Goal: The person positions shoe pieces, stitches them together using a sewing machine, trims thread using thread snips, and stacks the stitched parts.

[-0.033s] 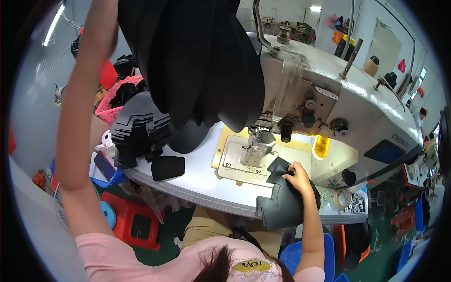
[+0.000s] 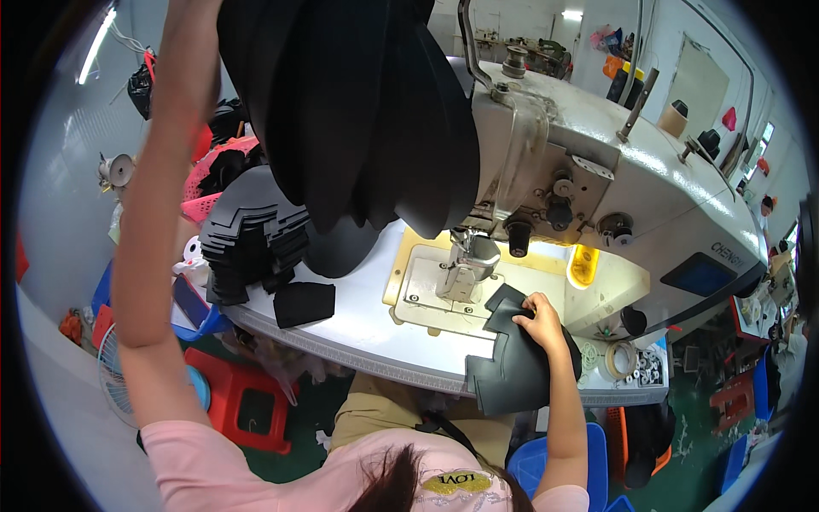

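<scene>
My right hand (image 2: 541,322) pinches the upper edge of some black cut pieces (image 2: 514,367) with stepped edges, which lie beside the needle area of a white sewing machine (image 2: 597,162) and overhang the table's front edge. My left arm (image 2: 149,230) stretches up past the top of the picture, so that hand is out of sight. Next to this arm a bundle of large black curved panels (image 2: 358,119) hangs down in front of the machine. Whether my left hand holds it is hidden. On the table's left side rests a fanned stack of black pieces (image 2: 256,235).
A small black piece (image 2: 304,305) lies on the white table (image 2: 375,333). Tape rolls (image 2: 618,360) and small parts stand at its right end. Pink baskets (image 2: 200,205) are at the back left. A red stool (image 2: 247,405) stands on the floor below.
My left forearm has shifted slightly to the right, uncovering more of the things behind its left side. My right hand and the black pieces under it stay in place.
</scene>
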`<state>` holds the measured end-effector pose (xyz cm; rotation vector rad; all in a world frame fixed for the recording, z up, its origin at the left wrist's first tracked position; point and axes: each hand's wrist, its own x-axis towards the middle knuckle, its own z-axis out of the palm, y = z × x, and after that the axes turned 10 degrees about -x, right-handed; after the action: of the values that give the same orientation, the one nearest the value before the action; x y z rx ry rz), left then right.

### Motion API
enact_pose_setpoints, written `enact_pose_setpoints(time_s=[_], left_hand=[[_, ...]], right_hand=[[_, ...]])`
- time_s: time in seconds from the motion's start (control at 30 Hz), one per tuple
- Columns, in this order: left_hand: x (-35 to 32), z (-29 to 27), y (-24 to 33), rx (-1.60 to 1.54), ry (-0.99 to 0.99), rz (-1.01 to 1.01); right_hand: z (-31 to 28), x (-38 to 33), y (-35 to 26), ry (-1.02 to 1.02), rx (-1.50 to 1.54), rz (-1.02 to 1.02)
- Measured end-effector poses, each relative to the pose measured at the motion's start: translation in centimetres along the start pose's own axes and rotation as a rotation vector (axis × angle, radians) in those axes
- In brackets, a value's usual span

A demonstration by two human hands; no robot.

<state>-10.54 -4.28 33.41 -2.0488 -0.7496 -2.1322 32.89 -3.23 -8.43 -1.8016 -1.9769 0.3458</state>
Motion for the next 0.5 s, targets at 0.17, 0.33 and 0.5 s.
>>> enact_pose_setpoints(time_s=[0.17, 0.33, 0.5], left_hand=[[-11.9, 3.6, -1.3, -0.129, 0.09, 0.181], [-17.2, 7.6, -1.5, 0.184, 0.085, 0.201], [-16.9, 9.4, -0.8, 0.383, 0.165, 0.265]], right_hand=[[1.6, -1.5, -0.5, 0.297, 0.016, -0.077], [2.3, -1.9, -0.6, 0.413, -0.011, -0.104], [2.3, -1.8, -0.5, 0.447, 0.019, -0.135]])
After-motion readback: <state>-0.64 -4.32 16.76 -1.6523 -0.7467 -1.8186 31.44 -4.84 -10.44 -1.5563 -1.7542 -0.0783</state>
